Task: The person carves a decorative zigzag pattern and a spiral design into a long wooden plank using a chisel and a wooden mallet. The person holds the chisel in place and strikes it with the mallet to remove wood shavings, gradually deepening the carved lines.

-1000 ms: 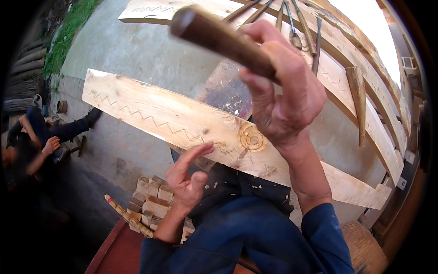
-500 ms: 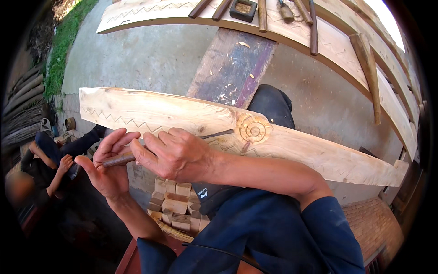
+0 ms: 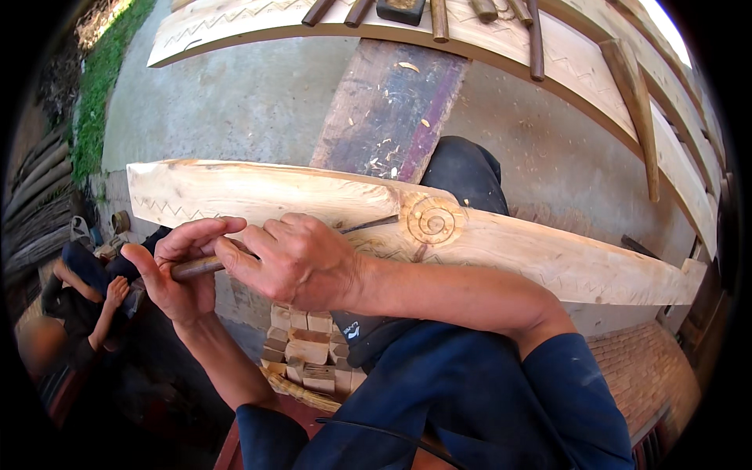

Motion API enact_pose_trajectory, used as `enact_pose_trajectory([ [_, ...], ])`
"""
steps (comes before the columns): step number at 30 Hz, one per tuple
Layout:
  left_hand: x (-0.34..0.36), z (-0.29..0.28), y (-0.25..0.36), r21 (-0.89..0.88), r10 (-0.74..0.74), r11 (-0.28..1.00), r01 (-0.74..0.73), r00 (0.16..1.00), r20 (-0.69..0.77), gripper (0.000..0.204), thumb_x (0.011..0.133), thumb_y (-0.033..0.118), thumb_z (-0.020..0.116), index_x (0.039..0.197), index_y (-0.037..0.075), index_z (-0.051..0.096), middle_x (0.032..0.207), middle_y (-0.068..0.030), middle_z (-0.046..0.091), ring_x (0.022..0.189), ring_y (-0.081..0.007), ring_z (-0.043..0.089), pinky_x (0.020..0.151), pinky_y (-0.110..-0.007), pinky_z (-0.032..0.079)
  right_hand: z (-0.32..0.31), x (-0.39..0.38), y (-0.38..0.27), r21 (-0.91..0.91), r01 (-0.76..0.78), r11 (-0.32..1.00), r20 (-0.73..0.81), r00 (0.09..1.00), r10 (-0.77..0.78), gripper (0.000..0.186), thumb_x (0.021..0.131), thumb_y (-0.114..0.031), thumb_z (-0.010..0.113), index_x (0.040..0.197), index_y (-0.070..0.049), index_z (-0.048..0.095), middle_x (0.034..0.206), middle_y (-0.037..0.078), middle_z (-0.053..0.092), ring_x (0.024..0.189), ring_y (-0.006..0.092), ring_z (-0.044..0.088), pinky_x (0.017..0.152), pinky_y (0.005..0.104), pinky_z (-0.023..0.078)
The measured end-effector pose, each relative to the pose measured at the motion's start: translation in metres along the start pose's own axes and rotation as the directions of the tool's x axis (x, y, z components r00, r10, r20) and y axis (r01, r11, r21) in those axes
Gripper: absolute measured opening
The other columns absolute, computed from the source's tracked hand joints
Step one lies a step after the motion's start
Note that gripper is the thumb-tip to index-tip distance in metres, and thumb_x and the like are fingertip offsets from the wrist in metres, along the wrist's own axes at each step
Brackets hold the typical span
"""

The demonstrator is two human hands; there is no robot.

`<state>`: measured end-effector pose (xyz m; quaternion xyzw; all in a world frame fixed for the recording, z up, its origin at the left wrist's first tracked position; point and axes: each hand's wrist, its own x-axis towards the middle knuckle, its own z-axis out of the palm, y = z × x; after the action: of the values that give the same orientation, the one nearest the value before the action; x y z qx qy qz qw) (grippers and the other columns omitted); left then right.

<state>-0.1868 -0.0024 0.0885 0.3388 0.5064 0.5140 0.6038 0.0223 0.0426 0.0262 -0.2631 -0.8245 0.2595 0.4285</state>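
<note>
My right hand (image 3: 294,258) is closed around a carving chisel with a wooden handle (image 3: 197,269) and a narrow dark metal blade (image 3: 374,224). The blade's tip touches the pale wooden board (image 3: 258,185) just left of a carved spiral (image 3: 433,222). At the handle's butt end, my left hand (image 3: 184,274) has its palm against the wood, thumb raised and fingers apart rather than wrapped. A zigzag line is cut along the board's near left side, and my right hand and forearm cover part of its near edge.
Beyond the board, a long beam (image 3: 258,29) bears several wooden-handled tools, a dark square box (image 3: 401,11) and a wooden mallet (image 3: 633,110). A chip-strewn plank (image 3: 384,102) runs beneath. Cut wood blocks (image 3: 308,348) lie below my arms. Another person (image 3: 94,305) sits at left.
The view has shifted slightly, so the far beam and its tools sit higher in the picture. Both hands keep nearly the same hold on the chisel, its tip still beside the spiral.
</note>
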Motion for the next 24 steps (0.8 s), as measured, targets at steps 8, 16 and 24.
enact_pose_trajectory([
  [8, 0.010, -0.001, 0.002, 0.052, -0.002, 0.999, 0.001, 1.000, 0.016, 0.119, 0.104, 0.088, 0.017, 0.112, -0.015, 0.077, 0.119, -0.0385, 0.075, 0.097, -0.0344, 0.079, 0.089, -0.038, 0.065, -0.002, 0.001, 0.002, 0.001, -0.016, 1.000, 0.018, 1.000, 0.016, 0.037, 0.088, -0.015, 0.069, 0.123, -0.003, 0.074, 0.083, 0.006, 0.065, 0.071, 0.0189, 0.070, 0.061, 0.0315, 0.056],
  [16, 0.009, -0.003, 0.000, 0.061, 0.006, 0.998, -0.007, 1.000, 0.007, 0.118, 0.105, 0.087, 0.018, 0.109, -0.014, 0.077, 0.117, -0.0375, 0.075, 0.092, -0.0328, 0.080, 0.086, -0.037, 0.066, 0.000, -0.001, 0.001, -0.017, -0.010, 1.000, 0.005, 1.000, 0.010, 0.036, 0.087, -0.014, 0.069, 0.121, -0.001, 0.076, 0.085, 0.007, 0.067, 0.073, 0.0186, 0.070, 0.064, 0.0309, 0.056],
  [24, 0.018, -0.010, -0.001, 0.092, 0.017, 0.996, -0.019, 1.000, 0.024, 0.118, 0.103, 0.088, 0.018, 0.109, -0.014, 0.077, 0.117, -0.0367, 0.076, 0.091, -0.0309, 0.080, 0.084, -0.037, 0.066, 0.000, 0.000, 0.001, -0.024, -0.049, 0.998, -0.027, 0.998, 0.049, 0.037, 0.090, -0.017, 0.075, 0.123, -0.001, 0.075, 0.088, 0.006, 0.068, 0.074, 0.0182, 0.069, 0.065, 0.0319, 0.055],
])
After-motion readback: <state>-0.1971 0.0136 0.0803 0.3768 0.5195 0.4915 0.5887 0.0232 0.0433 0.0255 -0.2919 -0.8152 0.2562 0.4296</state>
